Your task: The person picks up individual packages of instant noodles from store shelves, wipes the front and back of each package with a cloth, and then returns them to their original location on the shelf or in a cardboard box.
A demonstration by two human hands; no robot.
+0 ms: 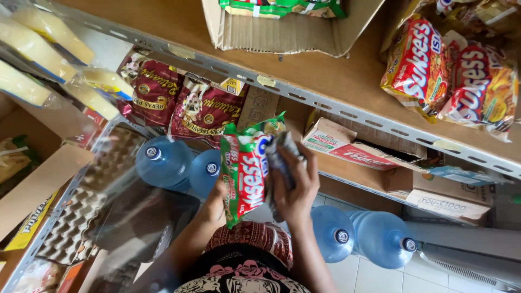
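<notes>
My left hand (217, 203) grips a red, white and green noodle packet (245, 171) from behind, so most of that hand is hidden by it. My right hand (296, 187) closes on the right side of the same stack of packets, with the silvery backs of more packets (282, 154) between its fingers. Both hands hold the stack in front of the metal shelf edge (325, 106), above my patterned clothing (244, 255).
Several blue water jugs (163, 160) stand on the white tiled floor below. Dark red rice bags (203, 111) and cardboard boxes (353, 146) fill the lower shelf. Orange noodle packets (450, 76) and an open box (282, 30) sit on the wooden shelf; egg trays (81, 217) lie left.
</notes>
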